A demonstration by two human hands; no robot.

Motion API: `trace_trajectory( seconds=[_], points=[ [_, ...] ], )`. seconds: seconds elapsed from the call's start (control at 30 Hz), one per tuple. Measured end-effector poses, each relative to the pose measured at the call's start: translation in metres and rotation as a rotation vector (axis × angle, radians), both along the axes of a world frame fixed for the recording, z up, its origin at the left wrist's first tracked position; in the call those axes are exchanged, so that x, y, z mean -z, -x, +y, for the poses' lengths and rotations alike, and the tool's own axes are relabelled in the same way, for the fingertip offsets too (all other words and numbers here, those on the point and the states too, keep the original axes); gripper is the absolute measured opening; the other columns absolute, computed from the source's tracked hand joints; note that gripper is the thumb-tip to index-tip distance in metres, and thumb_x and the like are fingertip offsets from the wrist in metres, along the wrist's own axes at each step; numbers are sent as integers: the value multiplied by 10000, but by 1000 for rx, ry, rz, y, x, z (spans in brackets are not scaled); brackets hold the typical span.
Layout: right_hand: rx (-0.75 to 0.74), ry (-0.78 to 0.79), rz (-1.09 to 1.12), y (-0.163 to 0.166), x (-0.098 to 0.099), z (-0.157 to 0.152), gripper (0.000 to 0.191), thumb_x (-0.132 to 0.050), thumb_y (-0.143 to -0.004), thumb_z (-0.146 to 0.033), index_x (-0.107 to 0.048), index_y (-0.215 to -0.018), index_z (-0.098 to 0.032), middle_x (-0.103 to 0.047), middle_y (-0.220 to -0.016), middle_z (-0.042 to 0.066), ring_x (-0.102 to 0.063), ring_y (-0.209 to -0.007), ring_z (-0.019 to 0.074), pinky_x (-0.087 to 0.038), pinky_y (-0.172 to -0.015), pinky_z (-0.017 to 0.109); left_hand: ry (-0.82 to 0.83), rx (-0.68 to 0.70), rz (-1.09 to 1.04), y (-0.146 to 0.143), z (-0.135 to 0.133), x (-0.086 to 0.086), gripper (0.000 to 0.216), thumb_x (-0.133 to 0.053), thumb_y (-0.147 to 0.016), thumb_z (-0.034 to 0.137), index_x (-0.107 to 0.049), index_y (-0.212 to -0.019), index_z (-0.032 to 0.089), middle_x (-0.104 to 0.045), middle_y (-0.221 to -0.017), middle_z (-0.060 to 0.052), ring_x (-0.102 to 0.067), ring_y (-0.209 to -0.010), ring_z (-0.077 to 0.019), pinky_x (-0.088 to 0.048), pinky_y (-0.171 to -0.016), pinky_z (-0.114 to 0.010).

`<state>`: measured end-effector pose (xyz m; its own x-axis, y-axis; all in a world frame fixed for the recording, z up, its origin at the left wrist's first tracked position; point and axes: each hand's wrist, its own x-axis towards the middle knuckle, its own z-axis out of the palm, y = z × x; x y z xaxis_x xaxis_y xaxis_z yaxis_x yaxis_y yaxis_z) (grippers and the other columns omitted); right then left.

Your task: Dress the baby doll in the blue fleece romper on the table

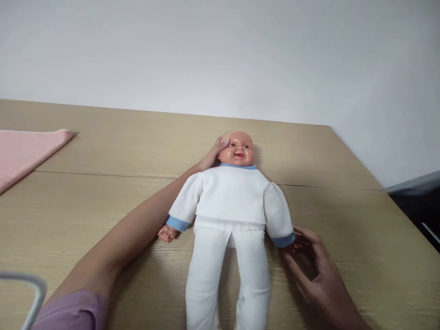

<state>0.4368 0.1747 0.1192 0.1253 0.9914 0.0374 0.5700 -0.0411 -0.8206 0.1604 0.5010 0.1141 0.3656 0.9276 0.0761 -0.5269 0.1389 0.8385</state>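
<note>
We have a doll (231,195) on its back in the middle of the table (137,135), face up, its head toward the wall (206,55). It wears a white top and trousers, with blue at neck and cuffs, and its legs run out of view at the bottom. Our left hand (213,154) cups the side of its head, thumb near one eye; part of this hand is hidden, so we cannot tell how firmly it holds. Our right hand (327,283) curves around the doll's far cuff, a gap between thumb and forefinger, their tips by the small hand; whether it grips, we cannot tell.

A strip of tabletop separates the head from the back edge along the wall. To the right, more bare surface runs past our right hand to the slanting side edge, beyond which sits a dark object (417,201). To the left, a wide stretch lies between our forearm and a pink cloth (29,156), cut by the view. A purple sleeve (74,311) and a pale bent bar (25,277) take the near left corner.
</note>
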Motion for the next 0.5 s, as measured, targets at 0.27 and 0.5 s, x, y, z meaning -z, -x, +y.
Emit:
trace_trajectory(
  seconds=[0.27, 0.5],
  points=[
    [44, -23, -8, 1, 6, 0, 572, -762, -1018, -483, -560, -1528, -321, -700, -1416, 107, -766, -1192, 287, -667, -1064, 452, -11, 4, -10, -1, 0, 1, 598, -876, -908, 526, -681, -1401, 251, -754, -1452, -80, -631, -1498, -320, -428, -1328, -470],
    [35, -3, 15, -2, 8, -1, 586, -770, -1016, -506, -553, -1531, -329, -683, -1463, 120, -746, -1261, 310, -654, -1099, 480, -14, 23, -12, -3, -3, -4, 559, -847, -943, 519, -699, -1398, 228, -749, -1478, -97, -623, -1515, -324, -432, -1329, -477]
  ],
)
